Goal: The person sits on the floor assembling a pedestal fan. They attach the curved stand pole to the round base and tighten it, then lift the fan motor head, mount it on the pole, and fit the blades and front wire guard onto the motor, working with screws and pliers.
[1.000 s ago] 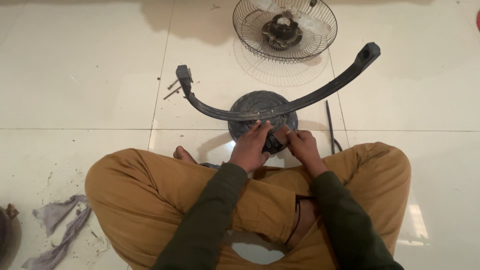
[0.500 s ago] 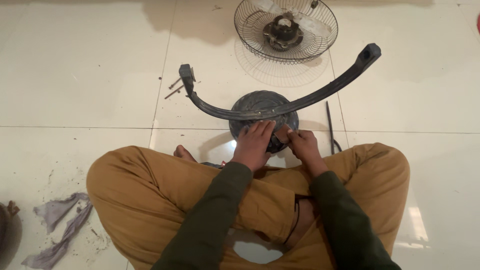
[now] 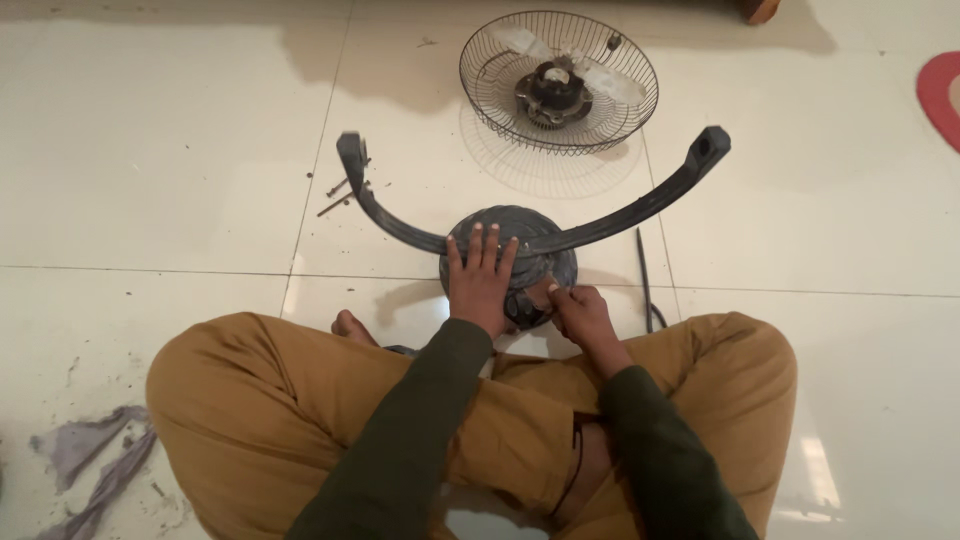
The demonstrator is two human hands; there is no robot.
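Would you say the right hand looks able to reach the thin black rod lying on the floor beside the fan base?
Probably yes: the right hand sits at the fan base, and the rod lies just to its right on bare tile, nothing between.

Dark green sleeves; mustard trousers

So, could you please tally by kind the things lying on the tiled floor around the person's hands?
Dark fan base with curved yoke, under the left hand and the right hand: 1
Wire fan guard with motor: 1
Grey rag: 1
Thin dark rod: 1
Small loose screws or pins: 2
Total: 6
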